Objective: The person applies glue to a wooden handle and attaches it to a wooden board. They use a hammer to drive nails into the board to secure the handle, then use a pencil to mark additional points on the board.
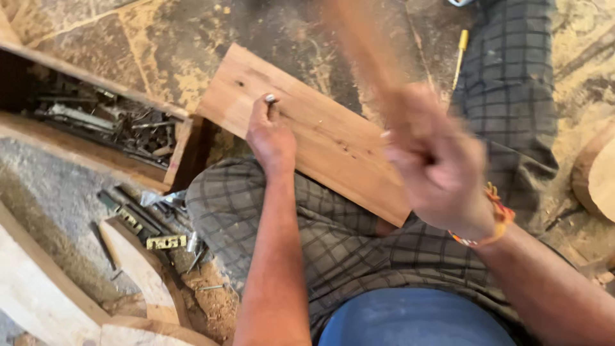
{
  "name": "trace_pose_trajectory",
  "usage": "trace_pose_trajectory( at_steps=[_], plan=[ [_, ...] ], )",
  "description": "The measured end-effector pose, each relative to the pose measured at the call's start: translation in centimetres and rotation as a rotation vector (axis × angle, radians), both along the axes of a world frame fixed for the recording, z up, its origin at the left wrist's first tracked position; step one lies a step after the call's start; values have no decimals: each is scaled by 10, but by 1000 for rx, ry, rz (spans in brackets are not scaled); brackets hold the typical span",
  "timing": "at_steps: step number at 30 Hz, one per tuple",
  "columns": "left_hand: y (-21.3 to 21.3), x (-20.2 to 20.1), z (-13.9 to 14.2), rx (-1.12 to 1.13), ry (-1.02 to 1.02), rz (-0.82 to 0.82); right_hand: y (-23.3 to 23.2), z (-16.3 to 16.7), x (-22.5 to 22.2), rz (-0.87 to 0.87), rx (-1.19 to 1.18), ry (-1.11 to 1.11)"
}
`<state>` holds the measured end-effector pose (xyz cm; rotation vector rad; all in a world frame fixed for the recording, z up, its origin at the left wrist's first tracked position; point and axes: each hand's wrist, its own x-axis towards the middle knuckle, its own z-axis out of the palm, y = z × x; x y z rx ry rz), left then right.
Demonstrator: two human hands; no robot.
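Nail (270,99): upright on wooden plank (320,138), near its upper-left end; pinched at left hand (271,138) fingertips
Right hand (439,170): fisted round blurred wooden handle (365,48); raised right of the nail
Nearer hand: left

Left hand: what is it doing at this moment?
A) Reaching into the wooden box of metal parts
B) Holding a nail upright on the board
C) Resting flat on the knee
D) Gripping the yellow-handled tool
B: the left hand pinches a nail with its head up against the board, while the box and the yellow-handled tool lie apart from it, untouched.
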<state>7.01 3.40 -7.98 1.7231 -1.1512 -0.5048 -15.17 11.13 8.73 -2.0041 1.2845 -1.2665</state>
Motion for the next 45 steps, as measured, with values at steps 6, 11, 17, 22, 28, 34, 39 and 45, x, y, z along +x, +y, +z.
trace_pose_trajectory(
  at_steps=[6, 11, 17, 22, 28, 34, 39, 45],
  plan=[
    [6, 2, 3, 48, 79, 20, -9, -12, 8, 59, 328, 524],
    [-3, 8, 4, -39, 172, 79, -6, -5, -9, 84, 50, 341],
    [0, 22, -2, -197, 430, 342, -1, -31, -57, -190, 760, -131],
    [-2, 30, -6, -191, 466, 402, -14, -79, -92, -230, 1063, -415],
    [-16, 34, -15, -57, 464, 441, -35, -101, -99, -323, 1157, -290],
    [-18, 31, -14, -63, 488, 481, -30, -96, -65, -237, 476, 706],
    [-23, 41, -17, -89, 739, 553, -51, -98, -20, 36, 823, 521],
    [-33, 65, -31, -250, 1196, 584, -27, -35, 2, -102, 910, 393]
  ],
)
